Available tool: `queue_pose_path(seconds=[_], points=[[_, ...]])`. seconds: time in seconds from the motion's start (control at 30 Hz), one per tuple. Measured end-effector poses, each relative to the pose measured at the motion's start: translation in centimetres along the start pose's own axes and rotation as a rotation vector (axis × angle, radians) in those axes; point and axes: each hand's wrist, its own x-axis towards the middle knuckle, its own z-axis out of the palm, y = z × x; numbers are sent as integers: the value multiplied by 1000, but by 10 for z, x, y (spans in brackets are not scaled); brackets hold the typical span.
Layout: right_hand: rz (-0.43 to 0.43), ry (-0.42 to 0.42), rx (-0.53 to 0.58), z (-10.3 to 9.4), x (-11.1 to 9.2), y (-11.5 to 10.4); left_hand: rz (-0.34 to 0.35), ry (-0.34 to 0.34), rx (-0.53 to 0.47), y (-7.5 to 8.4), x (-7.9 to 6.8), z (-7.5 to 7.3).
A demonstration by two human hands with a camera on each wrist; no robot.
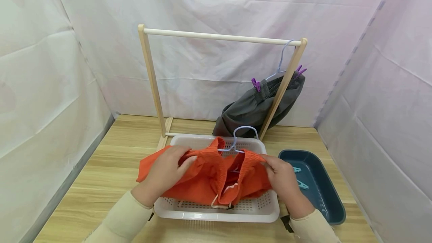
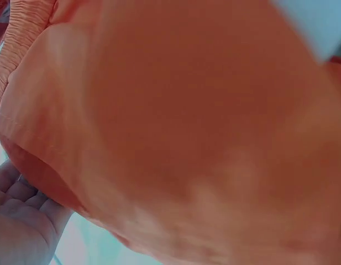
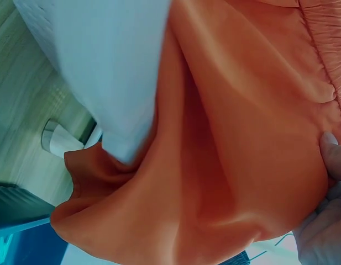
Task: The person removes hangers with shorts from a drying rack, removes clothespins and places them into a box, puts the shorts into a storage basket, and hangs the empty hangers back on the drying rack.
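Note:
Orange shorts (image 1: 202,185) with a gathered waistband and pale drawstring lie across a white basket (image 1: 216,216). A pale purple hanger (image 1: 235,141) has its hook standing above the waistband, its lower part hidden by the cloth. My left hand (image 1: 168,170) touches the left side of the shorts, thumb spread from the fingers; in the left wrist view its fingers (image 2: 26,193) meet the cloth's edge. With my right hand (image 1: 283,177) I pinch the right side beside the waistband, the thumb (image 3: 329,146) in front of the cloth.
A wooden rack with a white rail (image 1: 216,36) stands behind the basket. Dark grey pants (image 1: 249,104) hang at its right end from another hanger, with purple clips (image 1: 256,84). A dark blue tray (image 1: 329,190) at the right holds turquoise clips (image 1: 302,185).

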Motion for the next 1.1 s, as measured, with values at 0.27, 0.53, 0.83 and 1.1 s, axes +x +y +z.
queue_pose_path(seconds=[0.27,0.53,0.83,1.1], points=[[-19,48,2,-3,-3,-1,86,-40,25,15,14,0],[-31,70,-6,-5,-4,-3,183,-13,41,18,19,2],[-33,85,1,-8,-4,-5,308,106,46,18,19,3],[-23,94,18,-9,-4,-4,365,159,27,16,20,4]])
